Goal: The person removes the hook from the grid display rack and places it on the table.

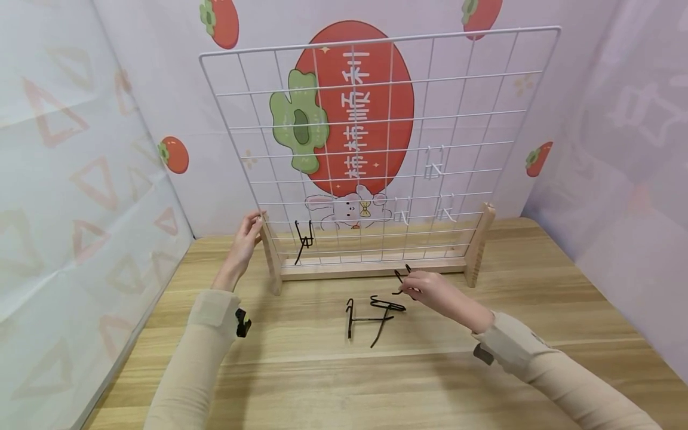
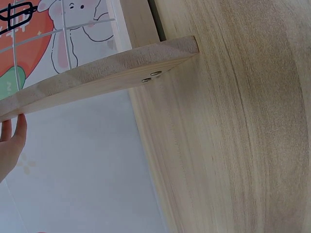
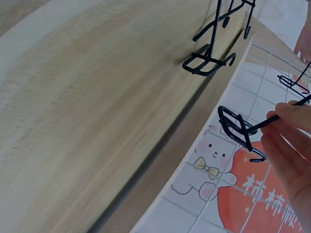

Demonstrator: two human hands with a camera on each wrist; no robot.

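Observation:
My left hand [image 1: 246, 242] touches the top of the wooden side post [image 1: 271, 254] of a white wire grid rack [image 1: 371, 125]; in the left wrist view its fingertips [image 2: 20, 127] lie against the post's underside. Above the table, in front of the rack's base bar, my right hand [image 1: 427, 288] pinches a black metal hook [image 3: 238, 127] by its prong between thumb and fingers. On the table just left of that hand lie loose black hooks [image 1: 350, 319]. One black hook [image 1: 304, 240] hangs at the grid's lower left.
Several white hooks [image 1: 434, 169] hang on the grid's right half. A second wooden post [image 1: 478, 248] holds the rack's right side. Behind the rack is a cloth backdrop printed with persimmons [image 1: 174, 155]; another cloth wall [image 1: 70, 149] stands along the table's left edge.

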